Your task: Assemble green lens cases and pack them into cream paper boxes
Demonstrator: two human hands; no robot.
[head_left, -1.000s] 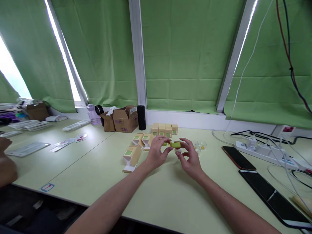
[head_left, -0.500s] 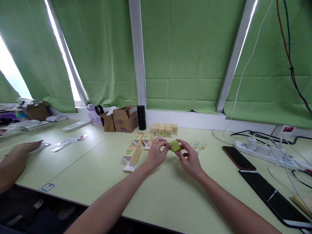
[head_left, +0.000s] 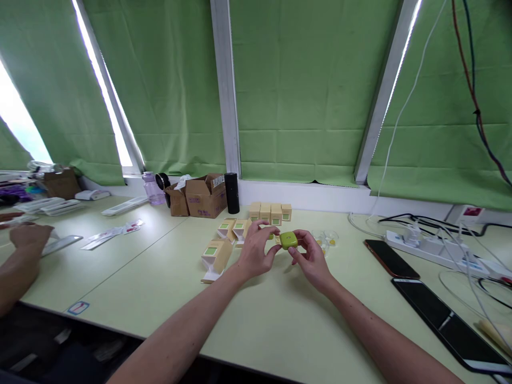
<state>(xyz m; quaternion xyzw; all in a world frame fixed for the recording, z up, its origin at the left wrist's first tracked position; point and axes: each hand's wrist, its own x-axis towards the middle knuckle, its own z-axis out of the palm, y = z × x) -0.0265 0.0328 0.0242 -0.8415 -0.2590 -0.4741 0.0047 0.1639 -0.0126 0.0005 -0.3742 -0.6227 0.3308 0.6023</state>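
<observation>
A small rounded green case (head_left: 288, 240) is pinched between the fingertips of both my hands just above the pale green table (head_left: 264, 314). My left hand (head_left: 256, 250) curls round its left side, and my right hand (head_left: 311, 260) grips its right side. Close behind my left hand lie open tan boxes with green labels (head_left: 218, 253). A row of small upright tan boxes (head_left: 270, 212) stands further back. Two tiny clear cups with yellow bits (head_left: 327, 238) sit just right of the case.
Open cardboard boxes (head_left: 202, 196), a black cylinder (head_left: 231, 192) and a purple bottle (head_left: 149, 188) line the window sill. Two phones (head_left: 391, 259) and a power strip with cables (head_left: 432, 246) lie at right. Another person's hand (head_left: 28, 236) works at far left among white packets (head_left: 116, 231).
The green case was turned in my fingers from edge-on to its broad face showing. The other person's hand at far left reached forward, then drew back.
</observation>
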